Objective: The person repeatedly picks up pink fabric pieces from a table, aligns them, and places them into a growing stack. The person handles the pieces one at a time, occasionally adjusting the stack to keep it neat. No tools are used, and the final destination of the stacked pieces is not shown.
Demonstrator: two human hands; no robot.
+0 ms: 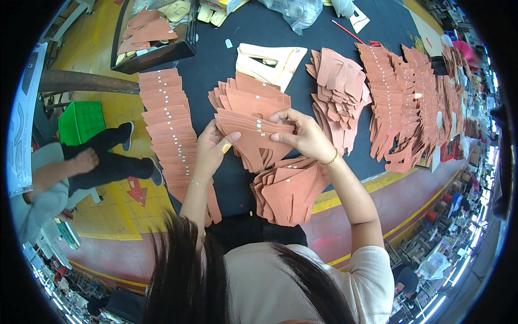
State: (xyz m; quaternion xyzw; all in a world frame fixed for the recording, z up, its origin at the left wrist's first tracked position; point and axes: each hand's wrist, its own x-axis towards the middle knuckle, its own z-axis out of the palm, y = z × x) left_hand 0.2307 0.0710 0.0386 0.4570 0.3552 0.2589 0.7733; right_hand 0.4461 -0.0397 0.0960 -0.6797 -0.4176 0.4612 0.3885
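My left hand and my right hand grip a fanned bundle of reddish-brown cut shoe pieces by its two ends, thumbs on top. Small white stickers form a short line across the bundle's middle. More pieces of the same colour lie fanned just beyond it. Close to my body, below my right hand, is another stack of reddish-brown pieces. Left of my left hand, a long overlapping row of stickered pieces runs down the table.
Cream cut pieces lie at the back of the dark table. To the right are a heaped stack and long rows of pieces. A black crate stands back left. A person walks past on the left.
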